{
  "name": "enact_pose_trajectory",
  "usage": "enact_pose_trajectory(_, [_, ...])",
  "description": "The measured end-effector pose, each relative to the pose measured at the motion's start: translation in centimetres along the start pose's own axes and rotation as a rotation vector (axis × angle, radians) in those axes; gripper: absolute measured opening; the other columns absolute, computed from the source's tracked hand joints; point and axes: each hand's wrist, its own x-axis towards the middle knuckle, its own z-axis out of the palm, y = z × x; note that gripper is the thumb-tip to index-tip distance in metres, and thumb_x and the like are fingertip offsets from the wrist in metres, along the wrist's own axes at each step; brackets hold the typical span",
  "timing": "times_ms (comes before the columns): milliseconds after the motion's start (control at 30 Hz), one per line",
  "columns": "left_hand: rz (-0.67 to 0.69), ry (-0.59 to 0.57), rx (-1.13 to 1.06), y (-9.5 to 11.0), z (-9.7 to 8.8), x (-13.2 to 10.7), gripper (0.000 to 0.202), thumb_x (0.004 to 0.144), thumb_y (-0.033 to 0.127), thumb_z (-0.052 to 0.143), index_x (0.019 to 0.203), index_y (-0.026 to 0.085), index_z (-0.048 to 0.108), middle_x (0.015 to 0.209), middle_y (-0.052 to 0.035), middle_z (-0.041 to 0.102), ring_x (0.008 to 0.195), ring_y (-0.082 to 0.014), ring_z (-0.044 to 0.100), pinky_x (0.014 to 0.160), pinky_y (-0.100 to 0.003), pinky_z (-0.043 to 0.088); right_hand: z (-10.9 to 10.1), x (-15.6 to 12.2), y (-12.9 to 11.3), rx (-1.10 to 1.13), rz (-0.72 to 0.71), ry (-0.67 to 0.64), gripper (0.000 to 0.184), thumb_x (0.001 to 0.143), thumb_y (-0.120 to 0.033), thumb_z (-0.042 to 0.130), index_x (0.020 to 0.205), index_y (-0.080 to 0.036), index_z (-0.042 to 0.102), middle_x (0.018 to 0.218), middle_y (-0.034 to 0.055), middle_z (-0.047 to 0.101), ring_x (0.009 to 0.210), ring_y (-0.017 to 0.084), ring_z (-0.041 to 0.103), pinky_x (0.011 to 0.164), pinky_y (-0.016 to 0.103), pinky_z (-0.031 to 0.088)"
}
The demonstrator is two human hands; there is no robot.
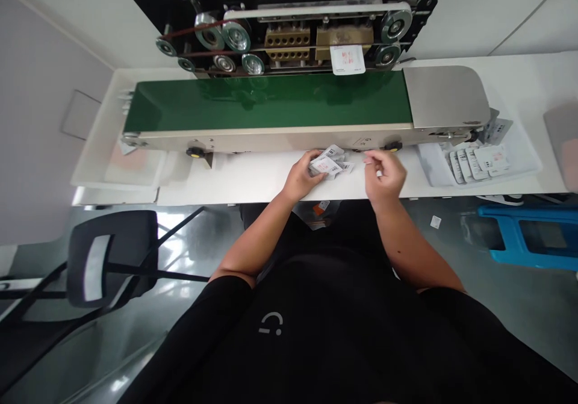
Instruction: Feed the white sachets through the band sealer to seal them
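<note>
My left hand (301, 176) is closed around a loose bunch of small white printed sachets (327, 164) at the table's front edge. The sachets fan out at odd angles between its thumb and fingers. Just right of them, my right hand (385, 174) is raised over the table with its fingers curled in. Whatever it may hold is hidden. A single white sachet (347, 59) with pinkish print sticks out of the belt-and-roller band sealer (291, 46), above the green conveyor belt (271, 106).
On the right, a translucent bin (526, 166) holds several sachets in a row. Another translucent bin (85, 175) stands left. Black knobs (195, 152) jut from the conveyor front. Below are a black chair (111, 259), a blue stool (524, 235) and a sachet (436, 222) on the floor.
</note>
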Motion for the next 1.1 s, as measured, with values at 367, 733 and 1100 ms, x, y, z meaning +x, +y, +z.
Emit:
enact_pose_trajectory(367, [0.016,0.028,0.031,-0.6,0.1,0.1,0.064,0.087,0.035,0.084,0.142,0.023,0.056,0.145,-0.0142,0.069,0.136,-0.0296,0.068,0.114,-0.042,0.055,3.3,-2.4,4.3,0.097,0.314,-0.211,0.026,0.087,-0.042,0.075,0.095,-0.019,0.067,0.105,0.0076,0.069,0.091,0.018,0.064,0.080,0.031,0.056])
enact_pose_trajectory(733, [0.005,0.046,-0.028,-0.3,0.0,-0.1,0.063,0.084,0.028,0.086,0.141,0.024,0.059,0.144,-0.0124,0.070,0.134,-0.0298,0.069,0.113,-0.043,0.055,1.0,-1.6,0.2,0.872,0.729,-0.073,0.057,0.082,-0.056,0.086,0.119,-0.031,0.050,0.124,-0.0007,0.072,0.102,0.017,0.076,0.070,0.023,0.060])
enact_pose_trajectory(1100, [-0.003,0.028,-0.066,-0.2,0.0,0.0,0.063,0.083,0.025,0.085,0.140,0.023,0.060,0.142,-0.0125,0.072,0.130,-0.0289,0.070,0.109,-0.041,0.056,-1.0,-1.4,-2.6,1.038,0.876,-0.255,0.042,0.090,-0.054,0.084,0.100,-0.023,0.057,0.086,-0.0004,0.068,0.074,0.012,0.066,0.057,0.022,0.052])
